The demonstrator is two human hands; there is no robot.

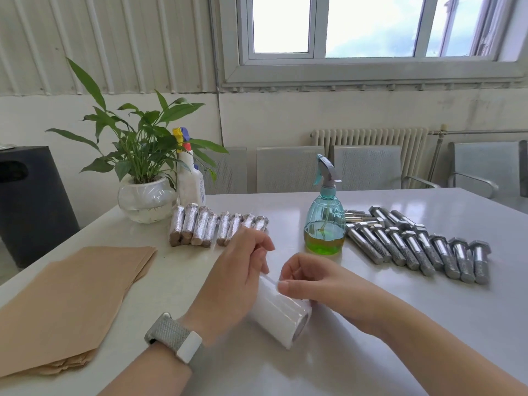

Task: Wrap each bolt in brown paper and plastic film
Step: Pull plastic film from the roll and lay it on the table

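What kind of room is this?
Probably an office or workshop break room: a white table with rows of bolts, metal chairs along the wall, and a radiator under the window.

Spray bottle (325, 221) blocks path to bolts (420, 247)

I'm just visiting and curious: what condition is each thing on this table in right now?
Film roll: lying on its side, between both hands.
Left hand: resting on the roll, fingers curled.
Right hand: pinching at the film's edge.
Wrapped bolts: finished, lined up in a row.
Bare bolts: unwrapped, lying side by side.
Brown paper: flat stack, untouched.
Spray bottle: upright, partly filled with green liquid.
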